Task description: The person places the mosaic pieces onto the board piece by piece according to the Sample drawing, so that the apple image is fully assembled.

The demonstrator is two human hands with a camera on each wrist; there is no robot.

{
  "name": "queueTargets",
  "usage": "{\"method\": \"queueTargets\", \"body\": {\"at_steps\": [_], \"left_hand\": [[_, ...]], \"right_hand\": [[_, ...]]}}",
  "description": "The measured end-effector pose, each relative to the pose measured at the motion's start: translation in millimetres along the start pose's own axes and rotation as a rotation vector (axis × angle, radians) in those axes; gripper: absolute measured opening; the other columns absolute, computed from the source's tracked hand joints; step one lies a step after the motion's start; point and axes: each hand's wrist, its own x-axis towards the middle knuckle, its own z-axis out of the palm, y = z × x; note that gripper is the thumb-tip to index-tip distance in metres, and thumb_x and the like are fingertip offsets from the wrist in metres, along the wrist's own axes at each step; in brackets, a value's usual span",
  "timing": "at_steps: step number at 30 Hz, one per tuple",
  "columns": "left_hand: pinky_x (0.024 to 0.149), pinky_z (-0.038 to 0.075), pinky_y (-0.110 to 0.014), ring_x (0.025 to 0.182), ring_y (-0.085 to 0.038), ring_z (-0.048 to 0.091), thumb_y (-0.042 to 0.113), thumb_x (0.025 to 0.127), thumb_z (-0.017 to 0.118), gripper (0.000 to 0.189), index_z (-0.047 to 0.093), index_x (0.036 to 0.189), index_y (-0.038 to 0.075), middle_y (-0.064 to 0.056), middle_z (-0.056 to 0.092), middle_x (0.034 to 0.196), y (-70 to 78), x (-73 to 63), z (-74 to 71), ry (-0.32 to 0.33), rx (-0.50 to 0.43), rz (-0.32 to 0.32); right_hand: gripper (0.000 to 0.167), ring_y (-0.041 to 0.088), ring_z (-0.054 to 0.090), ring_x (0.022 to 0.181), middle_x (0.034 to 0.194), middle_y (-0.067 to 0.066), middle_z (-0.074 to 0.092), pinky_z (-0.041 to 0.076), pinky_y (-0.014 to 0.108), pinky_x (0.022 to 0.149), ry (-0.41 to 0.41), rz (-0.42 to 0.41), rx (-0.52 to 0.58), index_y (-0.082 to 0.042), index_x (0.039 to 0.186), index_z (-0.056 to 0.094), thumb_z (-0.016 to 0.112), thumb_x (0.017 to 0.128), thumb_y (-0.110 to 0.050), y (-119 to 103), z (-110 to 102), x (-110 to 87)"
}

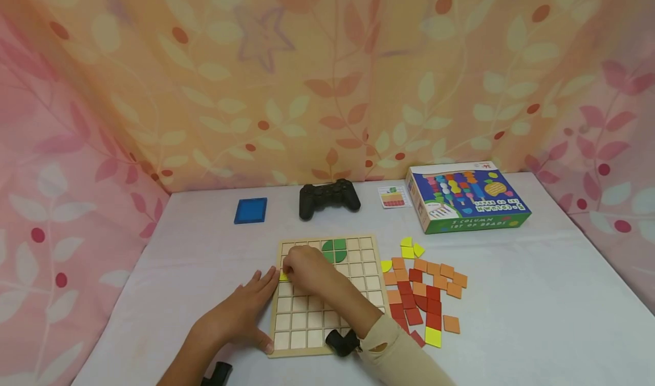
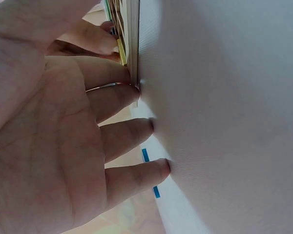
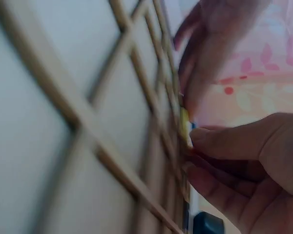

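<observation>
A wooden grid board (image 1: 327, 352) lies on the white cloth with four green tiles (image 1: 335, 250) forming a leaf-like shape near its top. My right hand (image 1: 309, 269) reaches over the board to its left column and pinches a yellow tile (image 3: 184, 124) with thumb and fingertips at the grid; its fingers hide part of the tile. Along the board's left edge rests my left hand (image 1: 240, 312), its fingers straight and spread. In the left wrist view, the fingertips (image 2: 161, 166) touch the cloth beside the board; the thumb lies at the lower left corner.
Right of the board lie loose red tiles (image 1: 434, 307), orange tiles (image 1: 451, 324) and yellow tiles (image 1: 432, 337). Behind stand a blue square tray (image 1: 251, 210), a black game controller (image 1: 329, 197), a pattern card (image 1: 393, 197) and a bead-set box (image 1: 468, 195). Patterned curtains surround the table.
</observation>
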Motion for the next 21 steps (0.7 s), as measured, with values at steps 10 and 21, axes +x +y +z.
{"method": "queueTargets", "body": {"at_steps": [10,21], "left_hand": [[0.113,0.021,-0.066,0.151,-0.038,0.012,0.046,0.045,0.099,0.138,0.030,0.158,0.006,-0.011,0.020,0.165,0.1,-1.0,-0.1,0.000,0.023,-0.023],[0.114,0.020,-0.065,0.151,-0.037,0.012,0.048,0.046,0.098,0.138,0.029,0.158,0.008,-0.009,0.019,0.165,-1.4,2.0,1.2,-0.010,0.015,-0.018]], "right_hand": [[0.009,0.020,0.065,0.086,0.087,0.003,0.072,0.055,0.039,0.081,0.035,0.195,0.102,-0.004,0.092,0.078,0.071,0.088,0.001,56,-73,-49.0],[0.022,0.023,0.056,0.083,0.087,0.004,0.063,0.055,0.042,0.078,-0.138,0.521,0.146,-0.006,0.102,0.074,0.081,0.081,-0.009,144,-110,-125.6]]}}
